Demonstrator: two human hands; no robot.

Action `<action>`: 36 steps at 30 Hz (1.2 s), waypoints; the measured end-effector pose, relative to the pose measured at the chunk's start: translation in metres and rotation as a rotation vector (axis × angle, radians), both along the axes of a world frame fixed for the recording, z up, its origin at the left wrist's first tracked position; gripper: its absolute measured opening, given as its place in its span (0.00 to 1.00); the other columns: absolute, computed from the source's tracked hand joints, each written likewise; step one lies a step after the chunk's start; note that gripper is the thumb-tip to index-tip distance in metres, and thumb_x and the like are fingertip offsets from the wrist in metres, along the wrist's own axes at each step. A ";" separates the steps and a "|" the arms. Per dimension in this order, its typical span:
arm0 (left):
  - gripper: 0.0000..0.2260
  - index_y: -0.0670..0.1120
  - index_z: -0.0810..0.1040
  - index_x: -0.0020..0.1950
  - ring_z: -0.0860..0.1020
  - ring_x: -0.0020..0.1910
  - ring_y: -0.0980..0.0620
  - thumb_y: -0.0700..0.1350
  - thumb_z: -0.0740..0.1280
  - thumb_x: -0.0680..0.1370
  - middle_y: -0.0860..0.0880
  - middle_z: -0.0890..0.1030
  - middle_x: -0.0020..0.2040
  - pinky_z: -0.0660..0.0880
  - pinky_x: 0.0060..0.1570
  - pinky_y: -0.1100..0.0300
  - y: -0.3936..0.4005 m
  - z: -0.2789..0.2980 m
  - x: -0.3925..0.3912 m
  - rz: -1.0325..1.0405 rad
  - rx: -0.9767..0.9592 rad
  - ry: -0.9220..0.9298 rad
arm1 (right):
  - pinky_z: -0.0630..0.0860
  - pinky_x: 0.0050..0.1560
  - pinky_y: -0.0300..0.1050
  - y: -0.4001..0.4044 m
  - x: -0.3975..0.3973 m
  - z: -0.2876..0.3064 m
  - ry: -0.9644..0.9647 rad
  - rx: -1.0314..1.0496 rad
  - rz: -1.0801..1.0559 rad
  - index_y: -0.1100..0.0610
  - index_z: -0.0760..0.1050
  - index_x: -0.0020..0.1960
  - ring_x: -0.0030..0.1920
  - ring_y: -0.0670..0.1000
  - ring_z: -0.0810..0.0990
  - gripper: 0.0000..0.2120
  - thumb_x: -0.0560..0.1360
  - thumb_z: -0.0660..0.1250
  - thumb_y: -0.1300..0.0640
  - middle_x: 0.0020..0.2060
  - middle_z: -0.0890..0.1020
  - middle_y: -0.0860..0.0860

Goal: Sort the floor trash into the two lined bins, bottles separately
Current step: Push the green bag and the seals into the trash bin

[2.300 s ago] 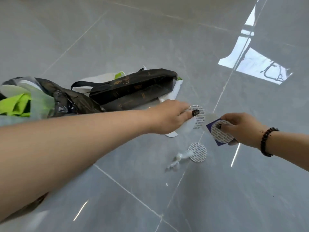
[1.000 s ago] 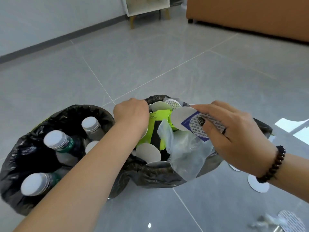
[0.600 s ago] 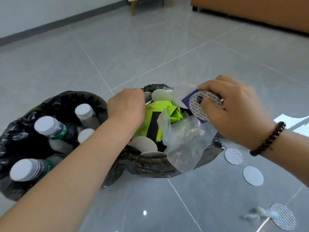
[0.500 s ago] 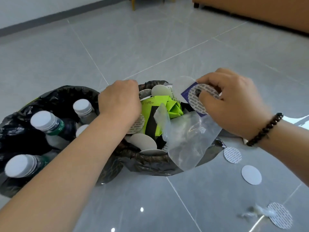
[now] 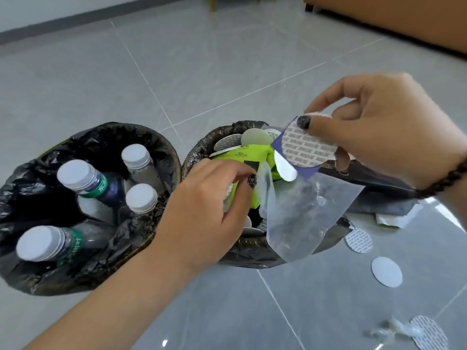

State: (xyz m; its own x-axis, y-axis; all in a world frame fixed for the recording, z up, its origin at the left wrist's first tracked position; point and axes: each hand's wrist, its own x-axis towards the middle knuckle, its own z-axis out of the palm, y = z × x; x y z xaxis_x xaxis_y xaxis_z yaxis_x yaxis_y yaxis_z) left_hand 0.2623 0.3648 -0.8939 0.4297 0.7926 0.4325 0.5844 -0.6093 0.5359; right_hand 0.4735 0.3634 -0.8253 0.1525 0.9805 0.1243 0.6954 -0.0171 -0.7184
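Note:
Two bins with black liners stand side by side on the grey floor. The left bin (image 5: 106, 137) holds several capped plastic bottles (image 5: 83, 180). The right bin (image 5: 247, 253) holds green packaging (image 5: 252, 155), round seals and a clear plastic bag (image 5: 303, 215) that droops over its rim. My left hand (image 5: 209, 210) is over the right bin with fingers curled down, and a printed seal (image 5: 228, 193) shows between thumb and fingers. My right hand (image 5: 379, 132) pinches a printed round seal (image 5: 308, 147) together with a blue card and white discs above the right bin.
On the floor to the right lie a printed seal (image 5: 358, 240), a white disc (image 5: 386, 272), and another seal (image 5: 427, 334) beside crumpled plastic (image 5: 394, 333). A black bag (image 5: 379, 178) and white paper (image 5: 394, 218) lie behind the right bin. An orange sofa (image 5: 391, 16) stands far right.
Both hands came from the floor litter to the bins. In the last half second my left hand moved right over the green packaging, and my right hand rose slightly with its discs.

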 end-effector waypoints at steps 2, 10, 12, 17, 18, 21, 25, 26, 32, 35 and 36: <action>0.08 0.44 0.80 0.52 0.77 0.50 0.50 0.42 0.63 0.77 0.53 0.81 0.47 0.69 0.51 0.65 -0.001 -0.001 0.001 -0.010 0.001 0.010 | 0.65 0.18 0.30 0.002 -0.001 -0.001 0.048 -0.025 -0.034 0.52 0.76 0.44 0.18 0.42 0.74 0.05 0.74 0.68 0.52 0.22 0.80 0.49; 0.10 0.43 0.84 0.51 0.77 0.49 0.46 0.38 0.65 0.75 0.50 0.83 0.48 0.74 0.52 0.54 0.000 -0.013 0.008 -0.054 0.113 0.066 | 0.65 0.19 0.31 -0.003 -0.008 -0.036 0.054 -0.082 -0.171 0.49 0.71 0.41 0.24 0.44 0.74 0.06 0.77 0.64 0.55 0.31 0.80 0.47; 0.09 0.43 0.85 0.50 0.78 0.48 0.45 0.37 0.66 0.75 0.50 0.83 0.48 0.75 0.50 0.51 -0.001 -0.017 0.010 -0.064 0.133 0.084 | 0.71 0.24 0.34 -0.006 -0.005 -0.037 0.130 -0.103 -0.172 0.51 0.74 0.40 0.27 0.45 0.77 0.06 0.75 0.66 0.56 0.34 0.82 0.50; 0.08 0.42 0.85 0.49 0.78 0.46 0.44 0.37 0.66 0.74 0.49 0.84 0.47 0.76 0.45 0.49 0.000 -0.023 0.015 -0.089 0.158 0.141 | 0.72 0.28 0.36 -0.009 0.006 -0.034 0.226 -0.015 -0.217 0.53 0.77 0.35 0.25 0.44 0.71 0.07 0.71 0.71 0.59 0.26 0.75 0.47; 0.08 0.42 0.85 0.48 0.78 0.46 0.44 0.38 0.67 0.74 0.50 0.84 0.46 0.76 0.45 0.49 0.000 -0.024 0.017 -0.100 0.156 0.151 | 0.70 0.25 0.36 -0.009 0.007 -0.034 0.279 0.005 -0.224 0.54 0.77 0.35 0.23 0.44 0.69 0.07 0.70 0.72 0.60 0.25 0.74 0.49; 0.07 0.44 0.85 0.48 0.78 0.45 0.45 0.39 0.69 0.74 0.52 0.84 0.46 0.76 0.43 0.48 -0.003 -0.026 0.020 -0.137 0.151 0.158 | 0.72 0.23 0.37 -0.009 0.002 -0.033 0.391 0.045 -0.185 0.57 0.77 0.37 0.21 0.44 0.75 0.06 0.72 0.71 0.62 0.27 0.75 0.52; 0.08 0.45 0.85 0.49 0.76 0.40 0.46 0.40 0.67 0.75 0.54 0.84 0.46 0.76 0.40 0.49 -0.012 -0.028 0.025 -0.176 0.140 0.165 | 0.81 0.32 0.46 -0.004 -0.011 -0.033 0.355 0.128 -0.099 0.58 0.77 0.39 0.29 0.47 0.83 0.05 0.72 0.71 0.63 0.33 0.82 0.50; 0.09 0.45 0.85 0.50 0.76 0.41 0.46 0.41 0.66 0.75 0.54 0.84 0.47 0.76 0.40 0.50 -0.014 -0.028 0.025 -0.190 0.121 0.166 | 0.82 0.35 0.48 -0.001 -0.013 -0.033 0.306 0.166 -0.076 0.58 0.77 0.39 0.31 0.46 0.84 0.05 0.72 0.71 0.64 0.34 0.82 0.49; 0.13 0.40 0.84 0.52 0.78 0.49 0.45 0.37 0.62 0.74 0.48 0.82 0.54 0.75 0.47 0.51 -0.018 -0.028 0.011 -0.204 0.082 0.060 | 0.77 0.40 0.49 0.024 -0.032 -0.042 -0.188 0.367 0.241 0.59 0.80 0.38 0.36 0.53 0.80 0.04 0.67 0.67 0.65 0.35 0.80 0.53; 0.14 0.39 0.84 0.52 0.78 0.51 0.45 0.35 0.61 0.73 0.44 0.79 0.56 0.75 0.48 0.55 -0.025 -0.030 -0.001 -0.142 0.068 -0.028 | 0.77 0.40 0.54 0.032 -0.043 -0.047 -0.313 0.276 0.341 0.60 0.80 0.41 0.39 0.58 0.79 0.08 0.67 0.66 0.69 0.39 0.80 0.55; 0.14 0.40 0.84 0.52 0.78 0.50 0.46 0.35 0.61 0.73 0.44 0.79 0.56 0.74 0.46 0.58 -0.027 -0.030 -0.004 -0.117 0.070 -0.046 | 0.77 0.43 0.54 0.033 -0.046 -0.049 -0.352 0.230 0.355 0.58 0.81 0.44 0.43 0.59 0.79 0.12 0.68 0.64 0.70 0.43 0.80 0.54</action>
State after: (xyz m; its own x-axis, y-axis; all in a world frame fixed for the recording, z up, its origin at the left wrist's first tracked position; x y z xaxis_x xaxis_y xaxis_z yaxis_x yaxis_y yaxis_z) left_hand 0.2585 0.3381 -0.9241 0.4955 0.7058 0.5063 0.4832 -0.7083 0.5146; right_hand 0.4278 0.3963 -0.8741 -0.2721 0.9055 0.3255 0.8286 0.3925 -0.3991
